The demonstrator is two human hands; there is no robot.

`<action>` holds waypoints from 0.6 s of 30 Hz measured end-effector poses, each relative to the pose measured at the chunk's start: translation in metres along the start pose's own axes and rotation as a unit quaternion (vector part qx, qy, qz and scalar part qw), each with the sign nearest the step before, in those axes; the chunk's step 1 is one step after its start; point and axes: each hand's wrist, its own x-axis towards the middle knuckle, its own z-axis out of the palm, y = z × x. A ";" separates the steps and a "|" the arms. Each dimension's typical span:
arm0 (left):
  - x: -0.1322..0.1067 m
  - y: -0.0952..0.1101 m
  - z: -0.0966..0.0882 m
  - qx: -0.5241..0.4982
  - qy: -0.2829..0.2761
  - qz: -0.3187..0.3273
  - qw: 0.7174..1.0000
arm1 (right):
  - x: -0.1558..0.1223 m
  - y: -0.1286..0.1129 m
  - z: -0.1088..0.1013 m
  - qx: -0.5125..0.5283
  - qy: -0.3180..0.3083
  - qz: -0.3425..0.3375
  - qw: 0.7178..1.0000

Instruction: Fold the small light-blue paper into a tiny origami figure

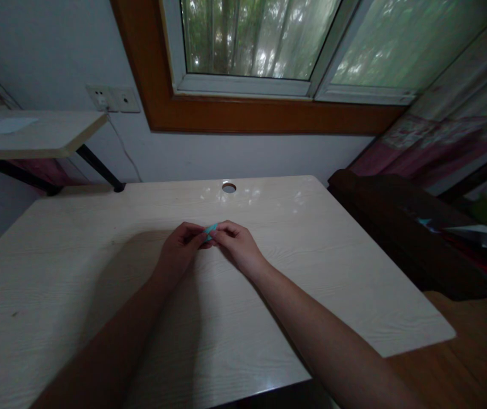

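Note:
A small turquoise piece (210, 229), perhaps folded paper, is pinched between both hands over the middle of the desk (303, 272). Its kind is hard to make out, since fingers cover most of it. My left hand (182, 241) grips its left side with thumb and fingers. From the other side, my right hand (234, 238) holds it with thumb and forefinger, the fingertips of the two hands almost meeting. Both forearms reach in low over the desk top.
A round cable hole (229, 187) lies near the desk's back edge. On the left a raised shelf (55, 136) stands on black legs. Behind are wall sockets (113, 99) and a window (260, 85). Dark wooden furniture (396, 238) stands beyond the right edge.

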 end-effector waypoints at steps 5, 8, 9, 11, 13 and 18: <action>0.000 -0.001 -0.001 -0.013 -0.009 -0.005 1.000 | -0.002 -0.003 0.001 -0.012 0.004 -0.006 1.000; 0.000 -0.001 -0.001 -0.008 -0.005 -0.013 1.000 | -0.002 -0.003 0.001 -0.008 0.002 -0.005 1.000; 0.000 -0.001 -0.001 -0.006 -0.003 -0.016 1.000 | -0.002 -0.003 0.001 -0.007 0.001 -0.004 1.000; 0.000 -0.001 -0.001 -0.001 0.001 -0.023 1.000 | -0.002 -0.002 0.001 -0.011 0.002 -0.004 1.000; 0.000 0.000 -0.001 0.001 0.004 -0.026 1.000 | -0.003 -0.002 0.000 -0.018 0.002 -0.006 1.000; -0.001 0.004 0.002 0.000 0.010 -0.035 0.999 | -0.003 0.000 -0.001 -0.024 -0.003 -0.014 1.000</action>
